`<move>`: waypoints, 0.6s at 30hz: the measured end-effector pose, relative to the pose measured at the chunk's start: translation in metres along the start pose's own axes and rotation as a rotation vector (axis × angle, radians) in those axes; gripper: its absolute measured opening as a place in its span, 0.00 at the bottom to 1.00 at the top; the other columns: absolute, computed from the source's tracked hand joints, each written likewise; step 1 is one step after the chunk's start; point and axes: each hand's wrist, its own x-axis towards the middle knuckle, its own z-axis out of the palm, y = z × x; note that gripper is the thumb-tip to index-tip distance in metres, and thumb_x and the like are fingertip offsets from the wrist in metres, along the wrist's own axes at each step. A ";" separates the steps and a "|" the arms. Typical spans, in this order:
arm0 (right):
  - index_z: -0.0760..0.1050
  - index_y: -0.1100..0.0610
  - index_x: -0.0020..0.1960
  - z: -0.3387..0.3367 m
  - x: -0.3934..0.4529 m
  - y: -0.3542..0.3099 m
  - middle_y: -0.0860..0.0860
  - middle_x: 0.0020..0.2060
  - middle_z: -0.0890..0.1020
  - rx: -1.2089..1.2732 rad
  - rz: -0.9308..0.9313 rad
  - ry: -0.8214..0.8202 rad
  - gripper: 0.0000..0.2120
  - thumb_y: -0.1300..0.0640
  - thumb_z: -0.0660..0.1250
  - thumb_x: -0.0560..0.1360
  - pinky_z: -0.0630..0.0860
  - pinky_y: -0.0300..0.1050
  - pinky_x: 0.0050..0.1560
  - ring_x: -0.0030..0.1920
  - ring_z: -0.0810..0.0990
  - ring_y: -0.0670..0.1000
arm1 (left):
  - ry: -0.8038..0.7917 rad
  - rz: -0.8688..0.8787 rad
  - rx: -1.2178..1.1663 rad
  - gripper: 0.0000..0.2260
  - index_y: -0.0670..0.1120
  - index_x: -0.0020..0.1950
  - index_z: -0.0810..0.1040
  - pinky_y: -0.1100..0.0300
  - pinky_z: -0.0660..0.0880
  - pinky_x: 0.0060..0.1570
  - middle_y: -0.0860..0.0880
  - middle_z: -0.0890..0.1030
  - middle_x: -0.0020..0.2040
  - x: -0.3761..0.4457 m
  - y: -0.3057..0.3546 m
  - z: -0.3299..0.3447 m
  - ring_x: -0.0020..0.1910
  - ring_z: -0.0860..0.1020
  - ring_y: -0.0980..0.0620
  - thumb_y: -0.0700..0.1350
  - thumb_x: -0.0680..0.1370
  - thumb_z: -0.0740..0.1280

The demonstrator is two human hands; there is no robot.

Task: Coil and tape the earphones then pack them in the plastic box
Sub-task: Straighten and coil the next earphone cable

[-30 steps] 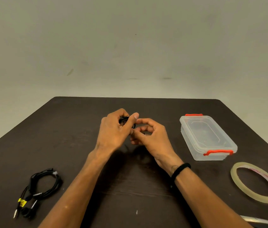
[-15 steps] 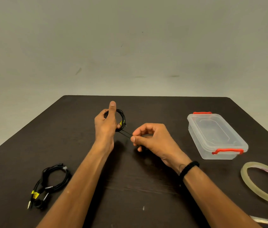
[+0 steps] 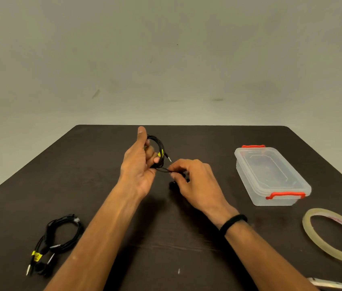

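The dark matte desk [image 3: 103, 175] carries a clear lidded plastic box [image 3: 270, 177] with red latches at 3 o'clock, kept within reach for packing. A translucent tape ring [image 3: 331, 250] lies at 4 o'clock; an already bundled cable set [image 3: 63, 234] at 8 o'clock. At centre, the left hand [image 3: 138, 166] grips the coiled black earphones [image 3: 159, 150], thumb raised. The right hand [image 3: 195, 181] pinches the loose tail taut, likely for winding.

no readable text or labels.
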 end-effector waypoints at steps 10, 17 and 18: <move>0.78 0.45 0.53 0.001 -0.004 -0.005 0.42 0.31 0.77 -0.042 0.145 0.149 0.04 0.53 0.67 0.80 0.79 0.50 0.42 0.37 0.77 0.45 | -0.048 0.256 0.335 0.18 0.50 0.39 0.70 0.60 0.71 0.31 0.56 0.61 0.25 -0.002 -0.011 -0.001 0.22 0.62 0.58 0.59 0.83 0.66; 0.84 0.51 0.53 0.015 -0.013 -0.023 0.43 0.38 0.86 0.085 0.068 0.277 0.07 0.58 0.70 0.78 0.83 0.44 0.41 0.36 0.84 0.43 | 0.154 0.423 0.483 0.19 0.49 0.43 0.73 0.56 0.74 0.38 0.57 0.68 0.25 0.004 -0.011 -0.012 0.23 0.70 0.60 0.62 0.84 0.61; 0.85 0.52 0.52 0.015 -0.013 -0.025 0.43 0.37 0.85 0.113 0.038 0.330 0.06 0.58 0.71 0.78 0.82 0.39 0.39 0.36 0.84 0.42 | 0.154 0.432 0.505 0.19 0.49 0.43 0.73 0.58 0.74 0.36 0.57 0.68 0.26 0.004 -0.012 -0.012 0.23 0.71 0.60 0.62 0.84 0.61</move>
